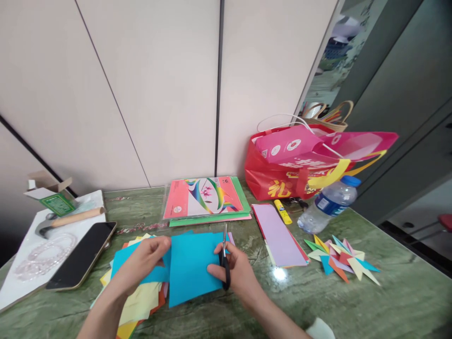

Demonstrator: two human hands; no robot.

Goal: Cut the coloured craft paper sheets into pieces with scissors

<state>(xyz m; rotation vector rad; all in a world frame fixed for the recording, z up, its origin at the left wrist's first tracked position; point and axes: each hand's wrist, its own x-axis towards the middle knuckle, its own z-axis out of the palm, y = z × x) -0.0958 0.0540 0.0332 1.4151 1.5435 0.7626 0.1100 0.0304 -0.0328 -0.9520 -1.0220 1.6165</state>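
Black-handled scissors [222, 258] in right hand [237, 269]; long axis fore-and-aft, tips forward.

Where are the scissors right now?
In the head view, the scissors are in the right hand, blades pointing away from the person, by the right edge of the blue sheet.

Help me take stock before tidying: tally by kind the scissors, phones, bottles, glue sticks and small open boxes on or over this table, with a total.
Scissors: 1, in the right hand
Phone: 1
Plastic bottle: 1
Glue stick: 1
Small open box: 1
Total: 5
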